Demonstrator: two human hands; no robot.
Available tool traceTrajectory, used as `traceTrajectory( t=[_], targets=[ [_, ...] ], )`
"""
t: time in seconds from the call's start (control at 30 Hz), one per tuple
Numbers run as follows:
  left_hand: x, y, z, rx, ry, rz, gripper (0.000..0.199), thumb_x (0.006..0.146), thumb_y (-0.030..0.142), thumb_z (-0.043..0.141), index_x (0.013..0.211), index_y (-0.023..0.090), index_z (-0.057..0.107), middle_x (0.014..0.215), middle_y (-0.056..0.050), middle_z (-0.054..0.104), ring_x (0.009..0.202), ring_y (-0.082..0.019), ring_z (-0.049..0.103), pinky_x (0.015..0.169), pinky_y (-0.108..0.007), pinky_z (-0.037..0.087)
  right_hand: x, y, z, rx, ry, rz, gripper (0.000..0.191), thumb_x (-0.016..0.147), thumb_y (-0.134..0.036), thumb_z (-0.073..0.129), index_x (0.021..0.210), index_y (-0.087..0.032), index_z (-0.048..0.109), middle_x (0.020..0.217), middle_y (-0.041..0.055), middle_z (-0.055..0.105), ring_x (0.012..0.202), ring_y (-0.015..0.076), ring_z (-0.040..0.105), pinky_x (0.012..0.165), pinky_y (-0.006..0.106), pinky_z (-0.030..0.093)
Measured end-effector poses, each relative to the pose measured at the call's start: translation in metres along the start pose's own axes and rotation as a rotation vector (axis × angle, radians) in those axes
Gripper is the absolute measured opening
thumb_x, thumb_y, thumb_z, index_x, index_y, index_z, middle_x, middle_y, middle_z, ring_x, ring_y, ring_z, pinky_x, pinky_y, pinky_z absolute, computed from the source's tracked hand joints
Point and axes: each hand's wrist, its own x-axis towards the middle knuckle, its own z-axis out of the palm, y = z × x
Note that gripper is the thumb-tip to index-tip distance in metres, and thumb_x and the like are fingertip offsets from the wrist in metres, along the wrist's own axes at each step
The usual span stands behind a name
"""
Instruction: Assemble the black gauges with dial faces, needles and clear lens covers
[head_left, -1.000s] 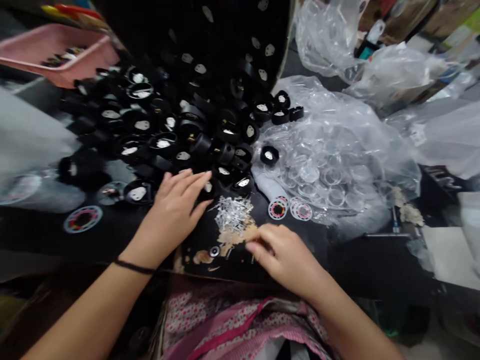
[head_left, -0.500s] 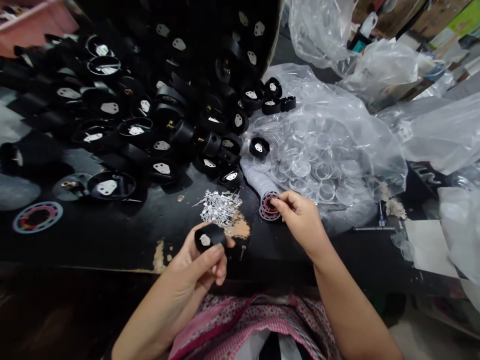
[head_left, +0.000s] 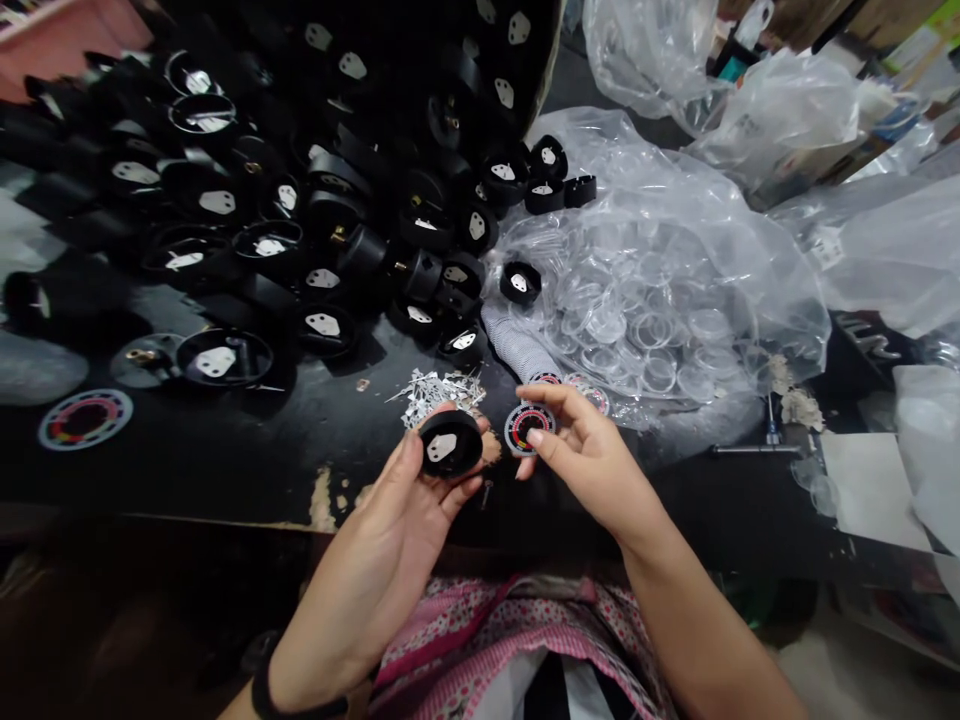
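Note:
My left hand (head_left: pixel 409 505) grips a round black gauge housing (head_left: pixel 451 446) by its rim, its hollow side turned up so a pale plate shows inside. Just to the right, my right hand (head_left: pixel 589 455) pinches a printed gauge dial (head_left: pixel 527 428) with red and black rings between thumb and fingers. The dial is apart from the housing. Behind both hands lies a heap of small whitish pointers (head_left: pixel 439 392). A long leaning stack of dials (head_left: pixel 517 343) runs back from my right hand, and another dial (head_left: pixel 589 393) lies beside its near end.
Many black housings (head_left: pixel 322 330) are piled at the back left. Clear rings and lenses (head_left: pixel 652 330) spill from a plastic bag (head_left: pixel 720 230) at the right. A larger dial (head_left: pixel 86 420) lies far left; a metal T-handle tool (head_left: pixel 757 449) lies right.
My right hand has lifted a dial off the stack's near end and brought it left and nearer. My left hand has raised the housing and turned its open side up.

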Motion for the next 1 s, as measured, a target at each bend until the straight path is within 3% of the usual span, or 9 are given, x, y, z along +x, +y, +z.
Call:
traceTrajectory(
  t=[0.17,0.3,0.4,0.53,0.77,1.0],
  targets=[
    [-0.006,-0.007,0.007,0.032,-0.021,-0.024,0.025,0.089,0.040,0.070,0.109,0.026,0.076,0.115,-0.004,0.077,0.106,-0.020,0.071,0.091,-0.029,0.058,-0.008,-0.013,0.009,-0.277,0.169,-0.145,0.010,0.088,-0.024,0.063,0.097,-0.023,0.065,0.091,0.0009,0.068,0.084,0.0151,0.064,0.076,0.029,0.053],
    [-0.011,-0.014,0.013,0.076,0.006,-0.010,0.028,0.086,0.041,0.074,0.112,0.032,0.077,0.132,0.000,0.071,0.123,-0.022,0.064,0.096,-0.028,0.056,-0.012,-0.018,0.023,-0.381,0.208,-0.189,0.003,0.089,-0.021,0.061,0.092,-0.023,0.062,0.085,-0.0006,0.067,0.076,0.0136,0.062,0.070,0.027,0.052],
    [-0.009,-0.018,0.008,0.172,0.000,0.044,0.035,0.084,0.043,0.076,0.118,0.035,0.075,0.140,0.002,0.066,0.130,-0.024,0.059,0.102,-0.030,0.054,-0.011,-0.015,0.023,-0.378,0.171,-0.117,0.004,0.088,-0.022,0.064,0.089,-0.023,0.060,0.081,-0.0015,0.064,0.073,0.0131,0.061,0.066,0.026,0.051],
    [-0.005,-0.021,-0.001,0.234,-0.047,0.071,0.037,0.088,0.043,0.072,0.124,0.036,0.072,0.142,0.001,0.065,0.130,-0.024,0.060,0.104,-0.031,0.053,-0.010,-0.012,0.016,-0.197,0.092,0.021,0.010,0.088,-0.028,0.065,0.087,-0.022,0.056,0.074,-0.0043,0.060,0.060,0.0098,0.058,0.056,0.024,0.049],
    [0.000,-0.014,-0.010,0.302,-0.148,-0.010,0.035,0.087,0.040,0.073,0.121,0.034,0.073,0.139,-0.001,0.067,0.123,-0.024,0.065,0.098,-0.031,0.057,-0.009,-0.018,0.008,-0.308,-0.024,0.008,0.009,0.088,-0.025,0.064,0.085,-0.021,0.057,0.078,-0.0036,0.060,0.066,0.0103,0.057,0.060,0.025,0.046],
    [0.001,-0.008,-0.011,0.360,-0.161,-0.031,0.034,0.087,0.041,0.073,0.120,0.032,0.075,0.137,-0.003,0.068,0.121,-0.027,0.066,0.094,-0.033,0.059,-0.005,-0.018,0.002,-0.375,-0.077,0.054,0.010,0.088,-0.023,0.064,0.084,-0.022,0.055,0.075,-0.0046,0.059,0.067,0.0111,0.056,0.060,0.026,0.043]
  ],
)
